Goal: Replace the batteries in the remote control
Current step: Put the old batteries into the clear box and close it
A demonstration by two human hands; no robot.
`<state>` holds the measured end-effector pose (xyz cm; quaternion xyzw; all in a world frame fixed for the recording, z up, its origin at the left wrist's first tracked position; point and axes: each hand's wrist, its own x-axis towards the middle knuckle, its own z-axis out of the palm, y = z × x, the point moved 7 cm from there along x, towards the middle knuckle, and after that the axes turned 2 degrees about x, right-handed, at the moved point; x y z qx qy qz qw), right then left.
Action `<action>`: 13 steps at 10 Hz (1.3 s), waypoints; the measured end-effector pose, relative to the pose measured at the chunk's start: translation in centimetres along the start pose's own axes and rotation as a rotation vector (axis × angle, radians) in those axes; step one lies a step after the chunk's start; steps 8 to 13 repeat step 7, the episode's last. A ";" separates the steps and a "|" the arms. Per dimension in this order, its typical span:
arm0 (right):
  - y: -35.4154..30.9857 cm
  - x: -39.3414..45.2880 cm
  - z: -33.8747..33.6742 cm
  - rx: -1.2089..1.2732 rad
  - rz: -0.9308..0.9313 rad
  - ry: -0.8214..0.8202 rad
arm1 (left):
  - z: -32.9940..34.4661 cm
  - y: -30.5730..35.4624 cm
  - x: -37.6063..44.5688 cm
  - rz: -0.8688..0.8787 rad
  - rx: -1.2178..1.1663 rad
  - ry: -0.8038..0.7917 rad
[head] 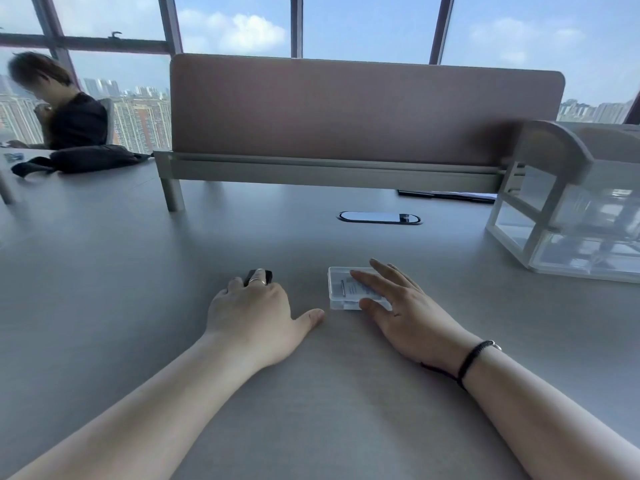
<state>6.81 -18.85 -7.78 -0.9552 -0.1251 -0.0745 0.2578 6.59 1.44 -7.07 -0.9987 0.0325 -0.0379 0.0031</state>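
Note:
On the grey desk point(329, 393), my left hand point(252, 317) lies palm down over a small black remote control point(258, 274); only the remote's far end shows past my fingers. Whether the fingers grip it or just rest on it is unclear. My right hand point(398, 306) rests flat with fingers spread on a small clear plastic box point(341, 289), thumb against its near edge. The box's contents are blurred and partly hidden by my fingers.
A brown divider panel point(363, 109) stands across the back of the desk. An oval cable port point(379, 217) sits in front of it. A clear drawer organiser point(571, 216) stands at the right. Far left, another person point(65, 112) sits behind a black bag point(90, 160).

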 end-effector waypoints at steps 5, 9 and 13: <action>-0.3 -0.4 -0.6 0.026 0.018 0.027 | 0.2 -0.7 1.1 0.004 -0.224 0.108; -0.5 -0.8 -1.8 0.095 0.021 0.122 | -2.8 -3.5 1.4 -0.172 -0.493 0.352; -0.5 -0.8 -1.8 0.095 0.021 0.122 | -2.8 -3.5 1.4 -0.172 -0.493 0.352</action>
